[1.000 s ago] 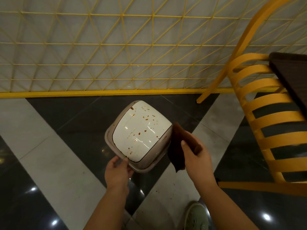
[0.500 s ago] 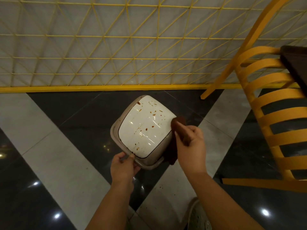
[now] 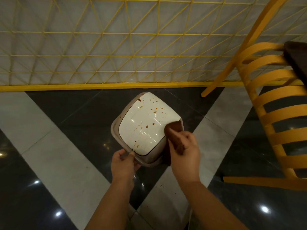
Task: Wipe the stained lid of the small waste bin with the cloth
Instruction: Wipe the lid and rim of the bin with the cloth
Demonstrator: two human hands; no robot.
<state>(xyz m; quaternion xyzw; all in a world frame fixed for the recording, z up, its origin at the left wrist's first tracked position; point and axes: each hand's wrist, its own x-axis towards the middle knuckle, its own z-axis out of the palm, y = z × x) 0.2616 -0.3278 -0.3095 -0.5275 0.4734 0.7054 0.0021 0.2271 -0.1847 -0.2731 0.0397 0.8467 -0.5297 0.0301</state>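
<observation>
Small waste bin point(image 3: 146, 161) on the floor point(image 3: 54, 156), sitting on the dark tile patch a little in front of the yellow base rail of the mesh fence point(image 3: 99, 47). Beige body, glossy white lid point(image 3: 142, 127) with rounded corners, ceiling light glare streaks across it. Brown spatter dots mostly on far half of lid, one bigger blob at far left edge, a few drips near the near corner.

Left hand point(image 3: 123, 165) grips the near corner of the bin rim, thumb on top. Right hand point(image 3: 185, 151) clenched round a brown cloth point(image 3: 174, 135), bunched end touching the lid's right corner; rest of cloth hangs down the bin's right side, covering that edge.

Yellow slatted chair point(image 3: 272, 117) at right, well apart from bin. Dark desk point(image 3: 297, 58) corner at far right edge.
</observation>
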